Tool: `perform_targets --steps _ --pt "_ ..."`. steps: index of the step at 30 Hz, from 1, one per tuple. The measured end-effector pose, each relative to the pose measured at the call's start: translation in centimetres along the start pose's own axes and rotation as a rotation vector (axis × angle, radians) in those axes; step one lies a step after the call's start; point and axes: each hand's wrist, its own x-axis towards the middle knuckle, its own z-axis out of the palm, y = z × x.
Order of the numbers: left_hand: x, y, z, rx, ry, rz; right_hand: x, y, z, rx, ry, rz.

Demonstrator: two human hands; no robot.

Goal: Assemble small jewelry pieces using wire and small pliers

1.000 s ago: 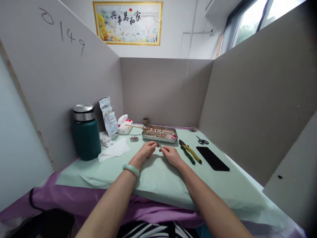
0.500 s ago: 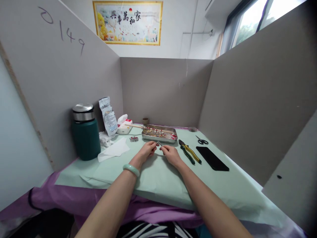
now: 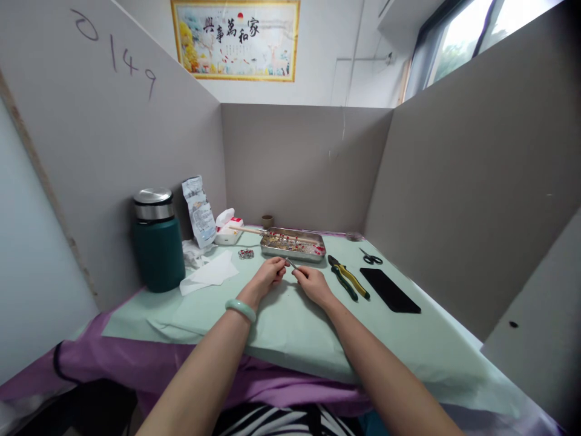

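My left hand (image 3: 269,272), with a pale green bangle (image 3: 241,309) at its wrist, is closed in a pinch. What lies between its fingertips is too small to make out. From the fingers of my right hand (image 3: 312,283) a thin silver tool like tweezers (image 3: 291,263) points left, its tip at the left fingertips. Just beyond both hands stands a metal tray (image 3: 297,257) with red and gold beaded pieces. A small cluster of red and silver beads (image 3: 246,254) lies to the left of the hands.
Right of my hands lie pliers (image 3: 348,278), scissors (image 3: 372,258) and a black phone (image 3: 390,290). On the left stand a green flask (image 3: 158,254), a foil pouch (image 3: 200,212) and a tissue pack (image 3: 229,232), with white paper (image 3: 211,272) lying nearby. Grey panels enclose three sides.
The silver tool's tip has shifted slightly left, closer to my left fingertips. Both hands otherwise keep nearly the same place and grip.
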Motion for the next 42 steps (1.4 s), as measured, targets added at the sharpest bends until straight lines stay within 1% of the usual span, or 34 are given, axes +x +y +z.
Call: perform_targets --steps 9,14,18,26,30,34,37,42 --pt "-0.08 0.02 0.09 0.031 0.009 -0.001 -0.21 0.21 0.23 -0.081 0.039 -0.046" --pt "-0.06 0.07 0.12 0.022 0.010 -0.033 -0.30 0.25 0.31 -0.132 0.050 -0.064" --pt "-0.10 0.13 -0.08 -0.004 -0.018 -0.065 -0.34 0.19 0.42 -0.170 0.049 -0.091" --pt "0.02 -0.16 -0.69 -0.185 -0.128 -0.065 -0.51 0.32 0.25 -0.238 0.084 -0.172" --pt "-0.07 -0.08 -0.69 -0.180 -0.130 -0.076 -0.58 0.37 0.06 -0.293 0.094 -0.204" --pt "-0.06 -0.08 -0.66 -0.162 -0.122 -0.071 -0.45 0.45 0.28 -0.233 0.083 -0.187" --pt "0.10 -0.19 -0.66 -0.188 -0.150 -0.038 -0.26 0.50 0.47 -0.144 0.076 -0.157" --pt "0.32 -0.29 -0.59 -0.263 -0.196 -0.040 -0.05 0.47 0.29 -0.069 0.086 -0.098"
